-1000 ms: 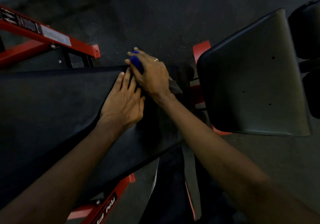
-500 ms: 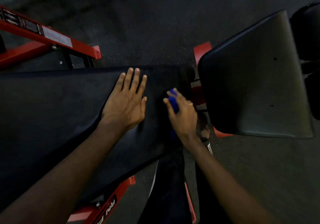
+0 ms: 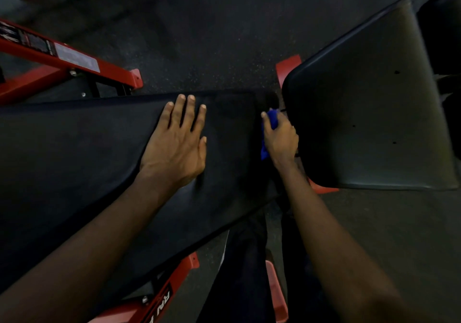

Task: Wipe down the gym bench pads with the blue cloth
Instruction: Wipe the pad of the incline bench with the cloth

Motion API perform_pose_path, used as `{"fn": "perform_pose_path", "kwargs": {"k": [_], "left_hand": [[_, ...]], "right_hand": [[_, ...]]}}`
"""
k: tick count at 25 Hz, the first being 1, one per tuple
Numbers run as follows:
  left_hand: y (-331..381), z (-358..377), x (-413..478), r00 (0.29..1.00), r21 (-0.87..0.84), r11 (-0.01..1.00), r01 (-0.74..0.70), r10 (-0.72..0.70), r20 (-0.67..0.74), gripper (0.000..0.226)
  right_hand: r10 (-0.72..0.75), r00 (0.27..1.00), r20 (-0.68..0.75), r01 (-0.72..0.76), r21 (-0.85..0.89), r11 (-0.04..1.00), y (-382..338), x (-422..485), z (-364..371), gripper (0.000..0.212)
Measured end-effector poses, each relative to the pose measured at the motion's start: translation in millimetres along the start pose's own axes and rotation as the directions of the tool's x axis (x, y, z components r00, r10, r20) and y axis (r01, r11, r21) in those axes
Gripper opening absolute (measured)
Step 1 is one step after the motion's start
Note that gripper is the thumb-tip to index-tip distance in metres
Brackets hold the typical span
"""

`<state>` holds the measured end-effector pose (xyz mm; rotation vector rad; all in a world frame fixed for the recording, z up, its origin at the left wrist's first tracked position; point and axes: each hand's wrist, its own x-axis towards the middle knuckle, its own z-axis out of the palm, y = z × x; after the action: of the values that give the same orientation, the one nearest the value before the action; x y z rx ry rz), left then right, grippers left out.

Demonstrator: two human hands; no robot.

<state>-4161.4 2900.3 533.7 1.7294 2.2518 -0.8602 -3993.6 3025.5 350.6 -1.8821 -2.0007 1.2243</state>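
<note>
Far out to the left of the left hand, a red painted steel frame rail (image 3: 74, 66) bearing a grey label is being cut off by the picture's edge. Beneath that hand a long black upholstered bench pad (image 3: 74, 160) is being shown with its long axis running leftward from the hands; its far left end is being lost out of view.

The left hand (image 3: 174, 148) is being laid flat on this pad, palm down, fingers straight and slightly spread, with nothing being held.

Just right of it, at the pad's right end, a bunched blue cloth (image 3: 274, 120) is being gripped in the right hand (image 3: 280, 140), whose fingers are being curled round it. Only two scraps of blue are being shown, one past the fingertips and one below the palm on the thumb side; the rest is being hidden by the hand.

Immediately right of the right hand, a second pad, broad, dark grey and tilted (image 3: 374, 110), is being lit along its face.

The coming stroke is being judged to turn on this: the right hand is being held in the narrow gap between the two pads, so the unwiped length of the long pad lies to its left and the tilted pad's face to its right, and the cloth hand is the nearer to both.

Whether the cloth is being pressed against the long pad's end cannot be told, the gap being too dark. A black rounded shape (image 3: 441, 28) beyond the tilted pad is being cut off at the corner.
</note>
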Motion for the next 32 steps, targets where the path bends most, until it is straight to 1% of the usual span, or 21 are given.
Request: {"fn": "perform_pose_path", "kwargs": {"k": [2,3,4,6,7,10,12,14,16,17,19,21,23,24,26,28,29,31,32], "left_hand": [[19,-3,8,0.997,-0.014,0.997,0.072,-0.071,0.033,0.074],[33,-4,17,0.994,-0.026,0.995,0.095,-0.093,0.057,0.077],[46,-2,31,0.994,-0.034,0.996,0.085,-0.083,0.066,0.078],[60,3,61,0.998,-0.069,0.997,0.018,-0.014,0.058,0.076],[60,7,72,0.999,-0.073,0.997,-0.005,0.008,0.041,0.074],[58,22,82,1.0,-0.029,1.0,-0.008,0.008,0.001,0.074],[62,25,82,1.0,-0.018,1.0,-0.021,0.021,0.0,0.076],[65,24,85,1.0,-0.009,0.999,-0.031,0.031,0.003,0.077],[64,25,86,1.0,-0.019,1.0,-0.024,0.025,0.01,0.078],[64,25,85,1.0,-0.021,1.0,-0.021,0.021,0.012,0.077],[64,24,83,1.0,-0.017,1.0,-0.015,0.016,0.006,0.077],[64,23,84,1.0,-0.018,1.0,-0.021,0.021,0.014,0.077],[65,22,86,1.0,-0.02,0.999,-0.028,0.028,0.007,0.076],[65,22,87,1.0,-0.021,0.999,-0.024,0.024,0.0,0.076],[66,22,87,1.0,-0.026,0.999,-0.018,0.018,0.007,0.076],[66,21,87,1.0,-0.015,1.0,-0.015,0.015,0.011,0.077],[66,21,87,1.0,-0.012,1.0,-0.01,0.01,0.007,0.077],[66,20,87,1.0,-0.012,1.0,-0.004,0.004,0.009,0.077],[67,21,87,1.0,-0.011,1.0,-0.003,0.003,0.01,0.077]], "right_hand": [[0.082,0.997,0.0,-0.082,0.013,0.997,13,-44,-7,0.048],[0.1,0.995,0.008,-0.101,0.029,0.995,18,-66,-11,0.047],[0.077,0.997,0.009,-0.078,0.03,0.997,21,-85,-15,0.046],[-0.047,0.998,-0.029,0.047,0.011,0.999,19,-104,-16,0.045],[-0.123,0.991,-0.044,0.124,0.01,0.992,14,-99,-14,0.043],[-0.325,0.945,-0.038,0.325,-0.012,0.946,-16,-42,-1,0.04],[-0.366,0.929,-0.049,0.366,-0.027,0.93,-38,16,12,0.043],[-0.302,0.953,-0.03,0.301,-0.049,0.952,-54,67,17,0.048],[-0.191,0.98,0.05,0.193,-0.049,0.98,-60,84,17,0.051],[-0.152,0.985,0.082,0.157,-0.055,0.986,-58,78,16,0.053],[-0.122,0.99,0.068,0.128,-0.081,0.989,-43,37,8,0.053],[-0.151,0.988,0.033,0.154,-0.096,0.983,-27,-29,-6,0.051],[-0.232,0.971,0.059,0.236,-0.067,0.97,-16,-91,-17,0.052],[-0.269,0.961,0.063,0.272,-0.04,0.962,-13,-103,-18,0.051],[-0.313,0.949,0.049,0.313,-0.006,0.95,-10,-80,-14,0.048],[-0.335,0.942,0.009,0.335,-0.022,0.942,-14,-27,-1,0.046],[-0.309,0.951,-0.002,0.309,-0.024,0.951,-19,7,5,0.045],[-0.185,0.983,0.023,0.186,-0.046,0.982,-28,63,14,0.044],[-0.127,0.991,0.034,0.129,-0.069,0.989,-32,76,15,0.044]]}}
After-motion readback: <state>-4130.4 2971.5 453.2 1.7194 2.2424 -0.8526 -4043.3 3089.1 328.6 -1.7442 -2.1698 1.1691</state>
